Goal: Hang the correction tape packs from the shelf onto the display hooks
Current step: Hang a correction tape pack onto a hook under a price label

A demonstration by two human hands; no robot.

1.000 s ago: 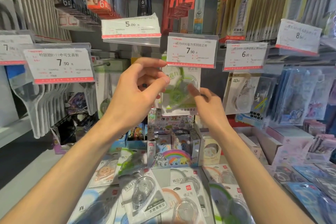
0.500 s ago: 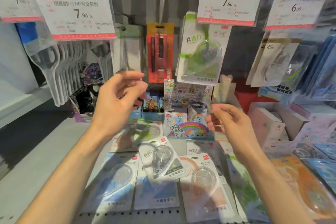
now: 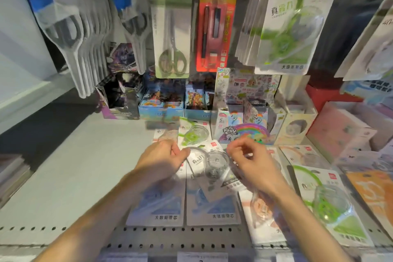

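Left hand and right hand, fingers curled, flank the grey correction tape pack on the shelf; actual grasp too blurred to tell.

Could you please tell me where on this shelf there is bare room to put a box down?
The shelf is bare on the left, between the left hand, the card boxes behind and the perforated front edge. From the hands rightward it is crowded: correction tape packs overlap right up to the pink boxes.

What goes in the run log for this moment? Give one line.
phase: next pick | left hand: at grey pack on shelf | right hand: at same pack | grip: unclear | green packs: on hook
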